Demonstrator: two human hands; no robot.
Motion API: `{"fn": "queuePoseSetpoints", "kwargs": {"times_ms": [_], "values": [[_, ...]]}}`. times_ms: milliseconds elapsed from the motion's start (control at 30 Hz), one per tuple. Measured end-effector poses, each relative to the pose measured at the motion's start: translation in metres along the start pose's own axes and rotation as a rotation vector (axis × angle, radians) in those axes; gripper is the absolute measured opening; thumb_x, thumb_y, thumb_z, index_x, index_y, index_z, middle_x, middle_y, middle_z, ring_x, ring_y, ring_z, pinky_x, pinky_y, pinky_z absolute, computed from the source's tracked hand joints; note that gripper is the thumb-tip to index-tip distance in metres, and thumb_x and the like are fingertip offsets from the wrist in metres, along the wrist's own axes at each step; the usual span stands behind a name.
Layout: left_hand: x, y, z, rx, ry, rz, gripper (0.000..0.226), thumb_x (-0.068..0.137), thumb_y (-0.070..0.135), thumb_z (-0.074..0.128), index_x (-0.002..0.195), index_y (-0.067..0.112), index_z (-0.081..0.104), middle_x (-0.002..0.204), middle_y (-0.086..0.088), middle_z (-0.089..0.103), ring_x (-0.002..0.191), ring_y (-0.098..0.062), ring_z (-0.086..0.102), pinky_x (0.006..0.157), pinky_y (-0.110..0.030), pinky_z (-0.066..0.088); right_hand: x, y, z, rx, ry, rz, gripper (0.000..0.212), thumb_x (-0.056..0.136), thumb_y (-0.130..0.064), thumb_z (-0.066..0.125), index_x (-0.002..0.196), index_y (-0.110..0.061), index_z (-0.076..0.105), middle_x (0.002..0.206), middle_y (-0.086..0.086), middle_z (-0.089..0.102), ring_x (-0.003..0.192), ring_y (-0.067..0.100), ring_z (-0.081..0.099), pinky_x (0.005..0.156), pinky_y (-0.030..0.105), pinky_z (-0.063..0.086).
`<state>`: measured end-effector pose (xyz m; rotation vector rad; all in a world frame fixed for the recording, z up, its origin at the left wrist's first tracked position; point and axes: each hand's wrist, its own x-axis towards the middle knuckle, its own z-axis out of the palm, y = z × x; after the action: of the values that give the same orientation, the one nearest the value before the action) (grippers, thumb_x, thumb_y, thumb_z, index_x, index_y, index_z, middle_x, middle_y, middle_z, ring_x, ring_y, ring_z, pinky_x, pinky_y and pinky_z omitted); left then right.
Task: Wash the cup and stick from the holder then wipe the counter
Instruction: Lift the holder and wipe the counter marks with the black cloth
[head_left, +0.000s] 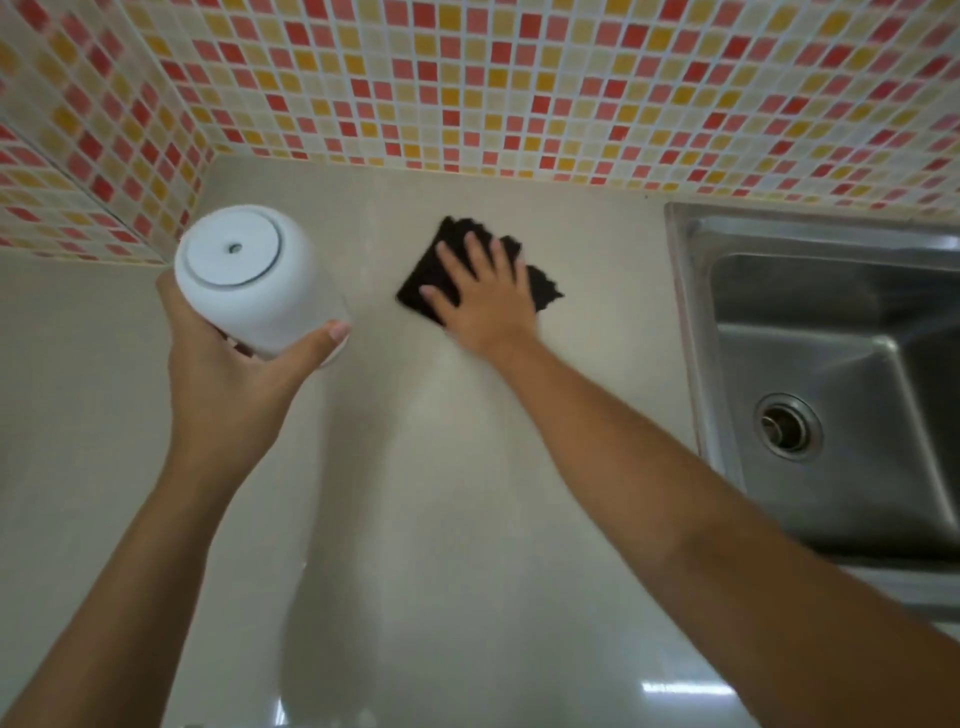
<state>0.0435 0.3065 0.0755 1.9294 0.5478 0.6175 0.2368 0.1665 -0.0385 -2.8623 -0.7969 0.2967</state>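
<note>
My left hand (228, 374) holds a white round holder (254, 280) lifted above the counter at the left, tilted so its flat base with a small centre hole faces me. My right hand (488, 296) lies flat with fingers spread on a black cloth (447, 260), pressing it onto the beige counter (441, 493) near the back wall. The cloth's ragged right edge sticks out past my hand. No cup or stick is visible.
A steel sink (831, 389) with a round drain (787, 428) fills the right side, its rim just right of my right forearm. A mosaic tiled wall (519, 78) in red, yellow and cream runs along the back and the left corner.
</note>
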Motion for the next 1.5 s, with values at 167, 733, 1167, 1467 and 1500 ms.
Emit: {"fn": "queuePoseSetpoints", "kwargs": {"times_ms": [167,733,1167,1467,1500], "values": [[-0.014,-0.007,0.017,-0.101,0.006,-0.044,0.094,0.067,0.028,0.089,0.14,0.02,0.03,0.138,0.006,0.05,0.123,-0.004,0.053,0.103,-0.03,0.048,-0.029,0.089,-0.019,0.014,-0.018,0.158,0.065,0.096,-0.064,0.017,0.154,-0.034,0.011,0.163,0.002,0.005,0.149,0.027,0.001,0.12,0.048,-0.001],[-0.042,0.024,0.083,-0.099,-0.151,-0.11,0.091,0.065,0.03,0.089,0.135,0.029,0.032,0.133,0.011,0.049,0.119,-0.003,0.052,0.102,-0.029,0.047,-0.281,0.054,0.022,-0.036,-0.042,0.029,0.071,0.092,-0.072,0.028,0.152,-0.036,0.021,0.161,-0.001,0.016,0.148,0.028,0.013,0.117,0.056,0.012],[-0.074,0.039,0.087,-0.096,-0.153,-0.087,0.09,0.064,0.03,0.09,0.134,0.032,0.033,0.132,0.015,0.049,0.12,0.001,0.051,0.102,-0.033,0.048,-0.195,0.071,0.013,0.033,0.046,0.237,0.068,0.097,-0.061,0.02,0.155,-0.026,0.01,0.163,0.004,0.008,0.149,0.027,0.002,0.12,0.05,0.004],[-0.083,0.03,0.12,-0.136,-0.197,-0.126,0.089,0.062,0.033,0.09,0.132,0.034,0.034,0.131,0.012,0.05,0.119,-0.004,0.052,0.1,-0.029,0.048,-0.319,0.088,0.027,-0.033,0.066,0.287,0.071,0.094,-0.063,0.025,0.153,-0.024,0.021,0.16,0.006,0.021,0.148,0.029,0.014,0.117,0.051,0.015],[-0.085,0.03,0.126,-0.14,-0.217,-0.125,0.089,0.062,0.032,0.09,0.132,0.034,0.035,0.131,0.012,0.05,0.119,-0.003,0.052,0.099,-0.027,0.048,-0.312,0.089,0.026,-0.037,0.071,0.3,0.072,0.093,-0.063,0.027,0.153,-0.023,0.022,0.159,0.007,0.021,0.148,0.029,0.015,0.117,0.051,0.014]]}}
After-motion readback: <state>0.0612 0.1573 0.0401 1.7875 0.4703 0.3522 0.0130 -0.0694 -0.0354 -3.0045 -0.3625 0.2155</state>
